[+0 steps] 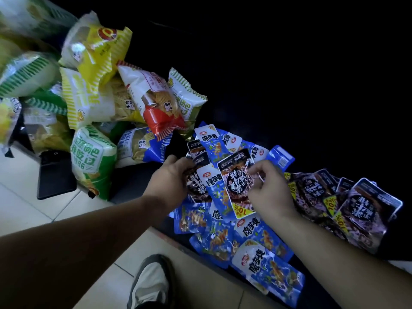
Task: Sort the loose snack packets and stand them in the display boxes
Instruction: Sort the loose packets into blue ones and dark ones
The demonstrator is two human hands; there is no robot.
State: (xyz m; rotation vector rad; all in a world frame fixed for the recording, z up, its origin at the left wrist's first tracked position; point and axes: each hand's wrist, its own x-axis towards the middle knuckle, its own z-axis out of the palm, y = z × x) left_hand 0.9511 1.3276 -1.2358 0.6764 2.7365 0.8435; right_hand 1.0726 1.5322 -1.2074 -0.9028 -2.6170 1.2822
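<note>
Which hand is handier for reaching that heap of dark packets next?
Probably the right hand: it lies nearer the dark heap, though it pinches a dark packet now. The left hand grips a mixed bunch, farther away.

Dim, tiled room
Pale floor tiles [20,188] are seen at left; the upper right is swallowed by darkness.

hands [172,181] [269,188] 2 | shoe [151,284] 1 | red-ended bag [153,103] 1 | packets [263,266]: overlapping, count unclear
</note>
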